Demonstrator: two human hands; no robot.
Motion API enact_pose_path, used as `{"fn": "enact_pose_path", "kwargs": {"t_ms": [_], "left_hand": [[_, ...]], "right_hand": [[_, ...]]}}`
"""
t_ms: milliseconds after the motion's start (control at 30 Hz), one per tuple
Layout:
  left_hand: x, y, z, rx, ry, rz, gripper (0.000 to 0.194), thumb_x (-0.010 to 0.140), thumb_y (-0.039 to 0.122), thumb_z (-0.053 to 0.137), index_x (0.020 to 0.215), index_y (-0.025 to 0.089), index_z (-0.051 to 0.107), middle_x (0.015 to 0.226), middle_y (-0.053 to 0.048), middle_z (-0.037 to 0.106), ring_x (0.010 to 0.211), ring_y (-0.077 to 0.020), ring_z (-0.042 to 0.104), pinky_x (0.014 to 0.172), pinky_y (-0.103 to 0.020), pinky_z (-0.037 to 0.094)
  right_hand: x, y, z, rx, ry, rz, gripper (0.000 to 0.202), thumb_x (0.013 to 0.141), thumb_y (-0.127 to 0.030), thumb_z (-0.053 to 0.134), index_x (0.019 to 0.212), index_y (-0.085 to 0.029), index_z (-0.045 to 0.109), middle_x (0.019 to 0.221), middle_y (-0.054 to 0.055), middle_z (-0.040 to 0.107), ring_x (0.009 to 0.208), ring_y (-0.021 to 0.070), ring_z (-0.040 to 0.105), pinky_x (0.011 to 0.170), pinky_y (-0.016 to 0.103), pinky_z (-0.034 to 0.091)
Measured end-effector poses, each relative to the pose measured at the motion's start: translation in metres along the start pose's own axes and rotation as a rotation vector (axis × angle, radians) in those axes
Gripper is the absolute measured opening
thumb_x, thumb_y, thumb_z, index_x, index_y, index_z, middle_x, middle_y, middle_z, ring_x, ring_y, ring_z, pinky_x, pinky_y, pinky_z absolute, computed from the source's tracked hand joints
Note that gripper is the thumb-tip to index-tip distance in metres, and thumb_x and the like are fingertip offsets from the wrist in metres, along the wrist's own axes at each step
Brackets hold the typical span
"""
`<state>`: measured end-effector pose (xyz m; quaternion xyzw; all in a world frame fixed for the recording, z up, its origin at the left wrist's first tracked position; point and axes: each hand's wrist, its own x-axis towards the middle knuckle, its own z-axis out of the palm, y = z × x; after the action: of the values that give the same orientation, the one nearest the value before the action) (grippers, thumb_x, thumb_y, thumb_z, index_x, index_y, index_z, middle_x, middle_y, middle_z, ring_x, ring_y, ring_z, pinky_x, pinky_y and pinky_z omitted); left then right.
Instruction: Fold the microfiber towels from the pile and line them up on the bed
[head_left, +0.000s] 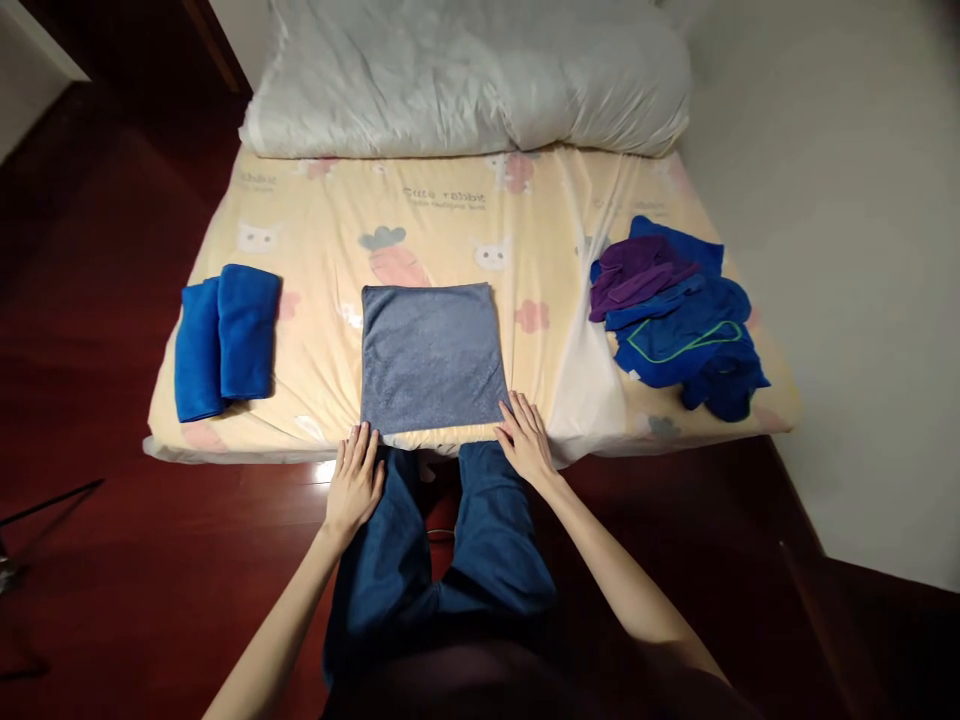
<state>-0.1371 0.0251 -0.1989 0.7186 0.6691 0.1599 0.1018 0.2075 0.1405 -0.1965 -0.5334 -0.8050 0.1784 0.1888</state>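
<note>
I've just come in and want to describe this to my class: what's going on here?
A person at the bedside has both hands at a grey-blue cloth spread flat on the bed. The right hand has its fingers at the near right corner; the left hand lies open by the near left corner. Two folded blue cloths sit side by side to the left, and a crumpled blue and purple pile lies to the right.
</note>
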Motion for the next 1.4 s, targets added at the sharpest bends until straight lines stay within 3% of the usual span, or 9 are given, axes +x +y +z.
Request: {"fn": "enact_pose_path", "kwargs": {"t_ms": [167,300,433,600,867,1000,1167,1300,1400], "left_hand": [[-0.002,-0.014,-0.005,0.017,0.014,0.046,0.071,0.097,0.023,0.038,0.165,0.03,0.021,0.164,-0.01,0.033,0.154,-0.0285,0.023,0.126,-0.059,0.029],[0.027,-0.028,-0.015,0.022,0.013,0.114,0.066,0.096,0.016,0.034,0.161,0.029,0.035,0.162,-0.009,0.038,0.154,-0.0262,0.026,0.126,-0.056,0.031],[0.059,-0.029,-0.021,0.001,-0.101,0.21,0.065,0.091,0.012,0.037,0.154,0.025,0.048,0.16,-0.008,0.041,0.151,-0.0258,0.034,0.126,-0.051,0.032],[0.075,-0.03,-0.016,-0.024,-0.142,0.189,0.069,0.087,0.008,0.036,0.151,0.026,0.052,0.158,-0.005,0.045,0.149,-0.0252,0.041,0.126,-0.05,0.032],[0.068,-0.036,-0.021,-0.225,-0.015,0.117,0.054,0.09,0.015,0.036,0.134,0.02,0.067,0.142,-0.011,0.063,0.136,-0.0245,0.056,0.118,-0.046,0.045],[0.064,-0.039,-0.02,-0.357,-0.001,0.081,0.054,0.084,0.014,0.04,0.128,0.021,0.07,0.133,-0.01,0.068,0.132,-0.0242,0.059,0.115,-0.046,0.048],[0.068,-0.043,-0.011,-0.436,0.058,-0.102,0.053,0.073,0.015,0.045,0.118,0.021,0.074,0.122,-0.008,0.074,0.123,-0.025,0.062,0.11,-0.045,0.051],[0.072,-0.046,-0.005,-0.471,0.165,-0.14,0.04,0.079,0.019,0.048,0.109,0.02,0.075,0.116,-0.008,0.075,0.118,-0.0243,0.063,0.109,-0.044,0.05],[0.072,-0.049,0.0,-0.535,0.256,-0.178,0.03,0.086,0.027,0.053,0.103,0.019,0.076,0.109,-0.009,0.076,0.112,-0.0251,0.064,0.102,-0.042,0.051]], "right_hand": [[0.014,-0.007,-0.001,-0.027,0.003,-0.083,0.056,0.095,-0.021,0.049,0.151,-0.028,0.051,0.163,0.006,0.037,0.154,0.026,0.03,0.128,0.057,0.024],[0.027,-0.008,0.002,-0.033,-0.012,-0.132,0.061,0.088,-0.01,0.048,0.147,-0.026,0.057,0.156,0.006,0.049,0.15,0.0253,0.04,0.125,0.052,0.034],[0.031,-0.007,0.006,-0.015,0.024,-0.082,0.063,0.083,-0.005,0.048,0.14,-0.026,0.064,0.148,0.006,0.059,0.143,0.0275,0.051,0.119,0.054,0.042],[0.033,-0.002,0.01,0.043,0.078,-0.029,0.057,0.082,-0.004,0.047,0.125,-0.03,0.073,0.136,0.003,0.068,0.134,0.0278,0.058,0.114,0.056,0.046],[0.03,0.012,0.01,0.312,0.221,0.106,0.055,0.075,-0.005,0.044,0.107,-0.033,0.079,0.113,0.005,0.075,0.117,0.0262,0.066,0.105,0.046,0.057],[0.025,0.018,0.01,0.37,0.197,0.149,0.054,0.073,-0.006,0.046,0.105,-0.033,0.08,0.111,0.006,0.073,0.112,0.0262,0.067,0.098,0.044,0.06],[0.031,0.028,0.011,0.489,0.167,0.117,0.053,0.068,-0.005,0.048,0.105,-0.026,0.08,0.11,0.007,0.075,0.113,0.0253,0.064,0.103,0.044,0.055],[0.034,0.037,0.015,0.612,0.15,0.063,0.054,0.067,-0.004,0.048,0.106,-0.026,0.079,0.113,0.005,0.075,0.116,0.0237,0.062,0.106,0.044,0.051],[0.034,0.04,0.021,0.66,0.197,0.119,0.041,0.073,-0.01,0.052,0.102,-0.024,0.079,0.108,0.007,0.074,0.108,0.0226,0.065,0.098,0.039,0.053]]}}
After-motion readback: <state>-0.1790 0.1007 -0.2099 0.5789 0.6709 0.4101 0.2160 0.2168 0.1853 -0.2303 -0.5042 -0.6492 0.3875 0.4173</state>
